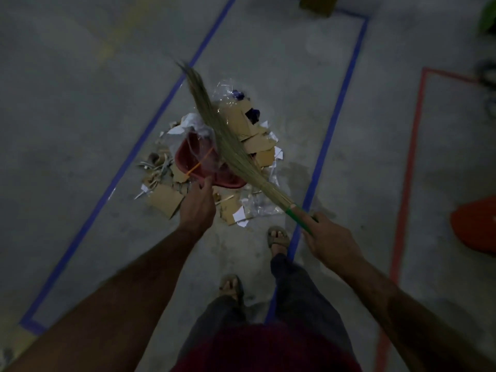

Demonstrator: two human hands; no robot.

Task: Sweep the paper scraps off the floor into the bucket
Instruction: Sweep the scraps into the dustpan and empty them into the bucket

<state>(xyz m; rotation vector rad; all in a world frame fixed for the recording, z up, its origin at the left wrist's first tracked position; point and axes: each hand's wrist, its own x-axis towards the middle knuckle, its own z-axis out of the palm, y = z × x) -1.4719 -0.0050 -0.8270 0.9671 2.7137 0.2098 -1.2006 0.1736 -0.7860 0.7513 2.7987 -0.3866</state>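
- floor [80,108] is plain dull grey concrete, a bit blotchy, with a faint yellowish streak up top left
- blue tape lines [150,130] mark out a long rectangle on it, and a red-orange tape line [410,162] sits off to the right
- bucket [198,167] is dark red/maroon, with a thin orange band across it
- broom [230,146] has tan straw bristles and a bright green handle
- scraps [257,143] are mostly brown cardboard mixed with white paper bits, plus clear shiny plastic and a couple of dark blue pieces
- orange thing [475,226] at the right edge, can't tell what it is
- trousers [300,291] dark grey, sandals [279,237] drab olive-brown
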